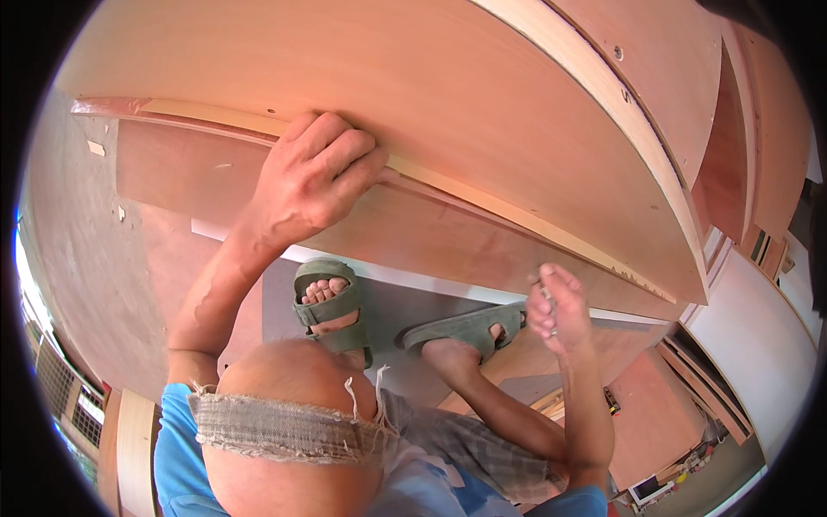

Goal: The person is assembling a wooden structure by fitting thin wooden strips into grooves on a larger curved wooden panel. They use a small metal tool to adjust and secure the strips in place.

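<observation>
A large tan wooden panel (362, 77) stands tilted in front of me. A narrow pale wooden strip (482, 196) runs along its lower edge. My left hand (314, 172) is closed over this strip left of the middle, its knuckles against the panel and its thumb lying along the edge. Lower right, my right hand (558, 308) is raised with its fingers curled in a pinch, apart from the panel. Something small may be between those fingers, but it is too small to name.
A brown board (413, 233) lies beneath the panel. My sandalled feet (332, 302) are close below the hands. More boards lean at the right, near a white panel (749, 302). Offcuts and tools lie on the floor at lower right. Scraps dot the grey floor (77, 215) at left.
</observation>
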A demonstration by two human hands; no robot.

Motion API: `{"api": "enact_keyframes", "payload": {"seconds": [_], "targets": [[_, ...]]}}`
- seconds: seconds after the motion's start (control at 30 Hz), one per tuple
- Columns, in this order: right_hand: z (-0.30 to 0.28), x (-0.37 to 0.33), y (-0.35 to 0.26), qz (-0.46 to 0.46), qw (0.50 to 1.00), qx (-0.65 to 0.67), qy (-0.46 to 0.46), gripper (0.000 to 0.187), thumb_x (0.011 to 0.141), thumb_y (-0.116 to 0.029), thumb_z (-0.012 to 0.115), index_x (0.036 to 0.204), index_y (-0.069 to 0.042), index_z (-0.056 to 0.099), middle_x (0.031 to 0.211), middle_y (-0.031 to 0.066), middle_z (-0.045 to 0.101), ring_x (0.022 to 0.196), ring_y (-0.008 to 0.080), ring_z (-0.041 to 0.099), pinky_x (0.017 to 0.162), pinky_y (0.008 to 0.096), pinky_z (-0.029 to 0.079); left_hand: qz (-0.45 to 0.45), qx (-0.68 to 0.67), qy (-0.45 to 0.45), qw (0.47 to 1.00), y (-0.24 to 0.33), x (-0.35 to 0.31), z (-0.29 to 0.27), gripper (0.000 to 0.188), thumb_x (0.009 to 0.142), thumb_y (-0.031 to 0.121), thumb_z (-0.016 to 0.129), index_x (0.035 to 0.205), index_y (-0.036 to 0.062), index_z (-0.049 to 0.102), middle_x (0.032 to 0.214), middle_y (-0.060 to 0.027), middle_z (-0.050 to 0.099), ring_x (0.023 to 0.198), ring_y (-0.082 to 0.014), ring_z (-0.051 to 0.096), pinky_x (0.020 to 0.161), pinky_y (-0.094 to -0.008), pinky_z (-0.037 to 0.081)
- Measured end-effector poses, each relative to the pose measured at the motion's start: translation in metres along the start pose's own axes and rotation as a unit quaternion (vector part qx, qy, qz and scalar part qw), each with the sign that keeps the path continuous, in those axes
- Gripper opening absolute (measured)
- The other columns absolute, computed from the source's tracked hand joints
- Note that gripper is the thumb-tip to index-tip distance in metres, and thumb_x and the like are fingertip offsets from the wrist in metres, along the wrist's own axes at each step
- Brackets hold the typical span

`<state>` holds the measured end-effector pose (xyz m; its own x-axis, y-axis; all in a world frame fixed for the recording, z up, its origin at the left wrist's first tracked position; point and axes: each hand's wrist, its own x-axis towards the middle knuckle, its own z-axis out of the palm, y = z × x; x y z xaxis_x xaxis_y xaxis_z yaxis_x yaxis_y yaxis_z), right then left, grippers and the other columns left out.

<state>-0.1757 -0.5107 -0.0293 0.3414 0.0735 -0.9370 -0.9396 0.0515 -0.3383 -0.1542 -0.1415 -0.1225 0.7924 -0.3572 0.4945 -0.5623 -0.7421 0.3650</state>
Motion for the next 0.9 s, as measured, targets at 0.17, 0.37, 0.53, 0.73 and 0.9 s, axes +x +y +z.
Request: {"api": "enact_keyframes", "payload": {"seconds": [0.17,0.37,0.53,0.73,0.9], "targets": [[0.099,0.002,0.007,-0.011,0.983,-0.085,-0.161,0.026,0.112,-0.030,0.053,0.097,-0.009,0.055,0.062,-0.0024,0.045,0.045,0.0050,0.037,0.037,0.0234,0.028,0.051,0.019,-0.001,0.999,-0.009,-0.008,0.002,0.041,0.063,0.013,0.070,0.103,0.0045,0.071,0.102,-0.0053,0.064,0.091,-0.0232,0.062,0.074,-0.0368,0.052],[0.160,0.046,0.005,-0.019,0.984,-0.063,-0.165,0.029,0.111,-0.033,0.054,0.098,-0.006,0.056,0.061,-0.0027,0.045,0.045,0.0056,0.037,0.039,0.0244,0.029,0.074,0.029,-0.006,0.997,-0.026,-0.015,-0.004,0.043,0.065,0.014,0.069,0.106,0.0033,0.072,0.109,-0.0075,0.066,0.093,-0.0258,0.063,0.076,-0.0391,0.055],[0.167,0.040,0.004,-0.038,0.983,-0.085,-0.160,0.030,0.111,-0.032,0.054,0.098,-0.005,0.058,0.058,-0.0024,0.044,0.045,0.0065,0.037,0.038,0.0254,0.028,0.070,0.034,0.011,0.997,-0.029,-0.021,-0.004,0.042,0.066,0.014,0.069,0.106,0.0022,0.074,0.107,-0.0072,0.067,0.092,-0.0262,0.063,0.076,-0.0396,0.055],[0.163,0.047,-0.007,-0.020,0.986,-0.072,-0.147,0.029,0.111,-0.031,0.052,0.100,-0.005,0.059,0.057,-0.0018,0.043,0.045,0.0066,0.036,0.039,0.0261,0.028,0.075,0.033,0.014,0.997,-0.030,-0.019,0.000,0.042,0.066,0.013,0.069,0.107,0.0029,0.074,0.106,-0.0066,0.067,0.092,-0.0260,0.064,0.077,-0.0402,0.055],[0.157,0.045,-0.019,0.010,0.992,0.003,-0.128,0.028,0.111,-0.033,0.053,0.100,-0.008,0.058,0.063,-0.0042,0.044,0.047,0.0043,0.035,0.039,0.0235,0.028,0.074,0.059,-0.002,0.995,-0.030,-0.022,0.000,0.039,0.071,0.013,0.073,0.109,0.0049,0.072,0.108,-0.0061,0.067,0.096,-0.0262,0.065,0.079,-0.0407,0.055]]}}
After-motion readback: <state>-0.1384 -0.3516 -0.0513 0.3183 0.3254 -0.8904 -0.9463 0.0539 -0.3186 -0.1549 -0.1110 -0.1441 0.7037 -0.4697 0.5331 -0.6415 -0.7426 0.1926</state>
